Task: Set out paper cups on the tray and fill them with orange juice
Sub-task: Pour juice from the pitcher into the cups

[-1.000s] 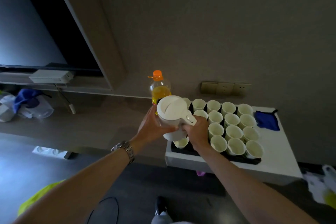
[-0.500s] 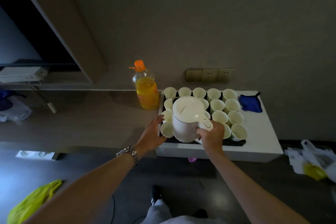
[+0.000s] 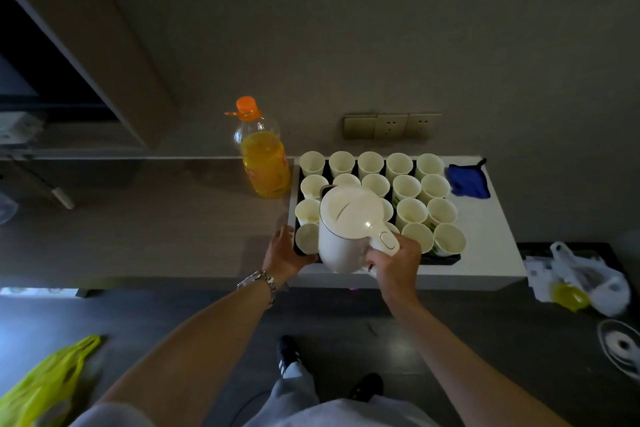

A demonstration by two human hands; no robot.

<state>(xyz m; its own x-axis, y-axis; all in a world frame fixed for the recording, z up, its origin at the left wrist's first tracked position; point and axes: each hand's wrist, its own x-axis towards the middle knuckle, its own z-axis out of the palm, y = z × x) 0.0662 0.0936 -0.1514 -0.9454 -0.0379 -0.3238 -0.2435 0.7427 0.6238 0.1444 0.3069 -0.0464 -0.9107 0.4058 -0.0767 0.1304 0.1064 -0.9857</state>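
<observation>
Several white paper cups (image 3: 405, 186) stand in rows on a black tray (image 3: 446, 258) on a white table (image 3: 485, 239). My right hand (image 3: 396, 262) grips the handle of a white kettle (image 3: 346, 229) held over the tray's front left cups, hiding some of them. My left hand (image 3: 285, 251) holds the tray's front left corner, next to a cup (image 3: 306, 237). An orange juice bottle (image 3: 265, 156) with an orange cap stands upright just left of the tray, about two thirds full.
A blue cloth (image 3: 467, 180) lies on the table's back right. Wall sockets (image 3: 391, 126) sit behind the tray. A long low shelf (image 3: 138, 218) runs left. White plastic bags (image 3: 581, 279) lie right, a yellow-green bag (image 3: 45, 381) on the floor at left.
My left hand has come off the kettle's side and moved down to the tray's front left corner. My right hand keeps the kettle by the handle over the cups.
</observation>
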